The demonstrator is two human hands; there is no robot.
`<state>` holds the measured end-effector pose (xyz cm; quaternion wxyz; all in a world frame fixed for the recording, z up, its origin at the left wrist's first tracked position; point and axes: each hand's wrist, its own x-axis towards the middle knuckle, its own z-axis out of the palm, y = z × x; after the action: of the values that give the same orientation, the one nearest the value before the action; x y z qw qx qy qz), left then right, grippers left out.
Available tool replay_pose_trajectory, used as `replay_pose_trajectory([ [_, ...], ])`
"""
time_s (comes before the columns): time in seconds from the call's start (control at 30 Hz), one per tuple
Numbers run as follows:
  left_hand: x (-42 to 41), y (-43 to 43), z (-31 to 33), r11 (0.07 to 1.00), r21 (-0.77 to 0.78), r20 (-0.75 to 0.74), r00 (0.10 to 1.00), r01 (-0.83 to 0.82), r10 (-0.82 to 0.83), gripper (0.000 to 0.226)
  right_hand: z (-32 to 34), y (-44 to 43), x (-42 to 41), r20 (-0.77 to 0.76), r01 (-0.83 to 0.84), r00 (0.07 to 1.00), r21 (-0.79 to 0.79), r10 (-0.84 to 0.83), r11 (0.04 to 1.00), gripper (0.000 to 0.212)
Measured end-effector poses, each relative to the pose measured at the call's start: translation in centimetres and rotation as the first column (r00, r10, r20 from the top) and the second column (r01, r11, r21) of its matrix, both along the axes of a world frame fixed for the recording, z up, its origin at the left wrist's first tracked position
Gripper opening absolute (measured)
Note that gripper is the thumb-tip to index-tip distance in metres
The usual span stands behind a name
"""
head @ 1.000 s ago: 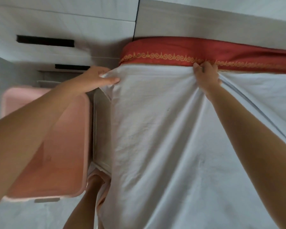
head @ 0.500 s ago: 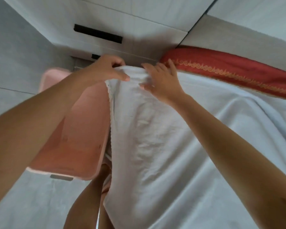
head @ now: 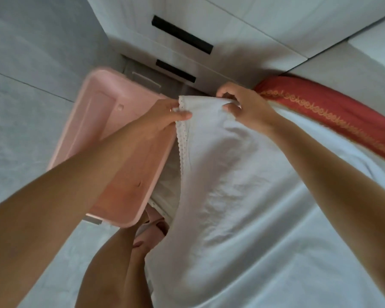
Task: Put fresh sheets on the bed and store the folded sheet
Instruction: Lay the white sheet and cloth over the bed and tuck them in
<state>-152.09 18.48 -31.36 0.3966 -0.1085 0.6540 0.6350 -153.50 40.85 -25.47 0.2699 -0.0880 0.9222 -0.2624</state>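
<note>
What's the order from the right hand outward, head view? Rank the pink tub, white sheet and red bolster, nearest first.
Measured from the right hand:
1. white sheet: its top edge is pinched in that hand's fingers.
2. red bolster: just to the hand's right, along the head of the bed.
3. pink tub: off the bed to the left, beyond the left hand.

The bin point(head: 111, 138) sits at centre left on the floor point(head: 20, 107). The sheet point(head: 242, 207) fills lower right. Drawers point(head: 187, 41) lie above.
</note>
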Motion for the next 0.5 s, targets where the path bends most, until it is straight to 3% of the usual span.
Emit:
replay_pose_trajectory([
  [0.1,0.1,0.1,-0.4,0.992,0.057,0.038,0.993,-0.114,0.112,0.026,-0.3,-1.0,-1.1,0.061,-0.095,0.994,0.029,0.093,0.995,0.018],
  [0.23,-0.3,0.0,-0.1,0.983,0.110,0.058,0.988,-0.147,0.141,0.037,-0.6,-3.2,-2.4,0.178,-0.107,0.979,0.049,0.096,0.993,0.013],
  [0.4,-0.3,-1.0,-0.5,0.966,0.181,0.175,0.972,-0.186,0.154,0.014,-0.7,-5.4,-3.5,0.286,-0.178,0.947,0.099,0.143,0.979,0.018],
  [0.5,-0.7,-2.1,-1.1,0.976,0.177,0.173,0.980,-0.130,0.099,0.031,-0.9,-5.5,-3.7,0.268,-0.151,0.957,0.122,0.114,0.981,0.021],
])
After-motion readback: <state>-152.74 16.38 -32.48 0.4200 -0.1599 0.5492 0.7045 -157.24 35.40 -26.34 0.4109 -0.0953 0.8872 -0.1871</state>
